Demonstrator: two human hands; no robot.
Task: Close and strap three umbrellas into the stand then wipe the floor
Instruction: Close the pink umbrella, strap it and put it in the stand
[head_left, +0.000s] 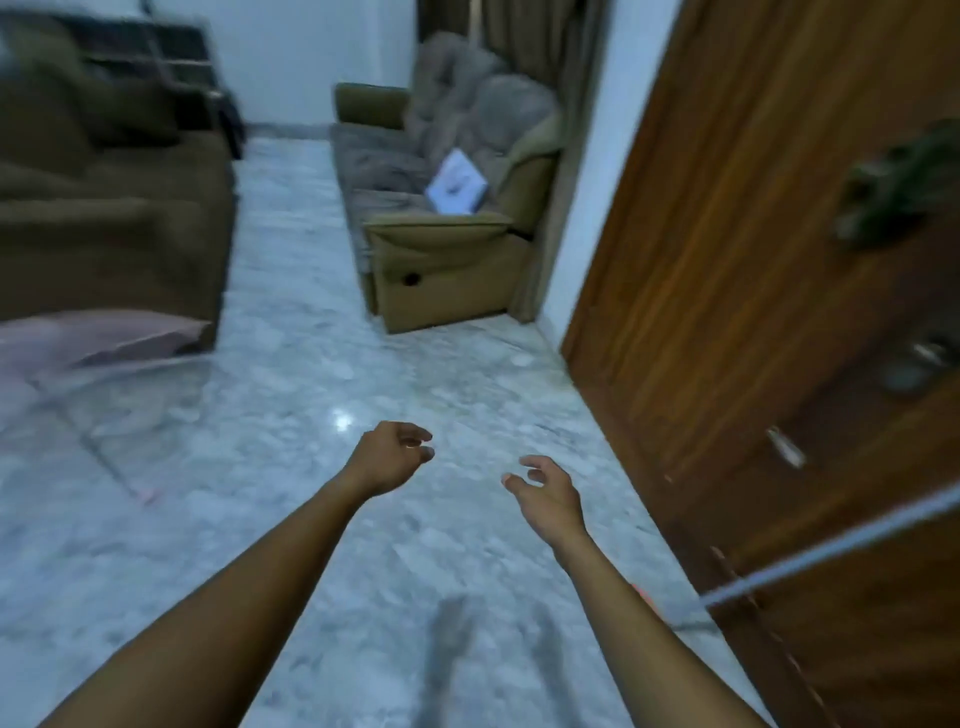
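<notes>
Above marble floor (291, 395), left hand (387, 460), right hand (545, 496), both empty

The floor (291, 395) was pale grey marbled stone, glossy, with one bright light reflection near its middle. Along its left edge stood a brown sofa (104, 208); a pink, partly see-through umbrella (93, 353) lay open on the floor in front of it. Along the far right edge stood an olive armchair (447, 260). The image was blurred, so finer details stayed unclear.
</notes>
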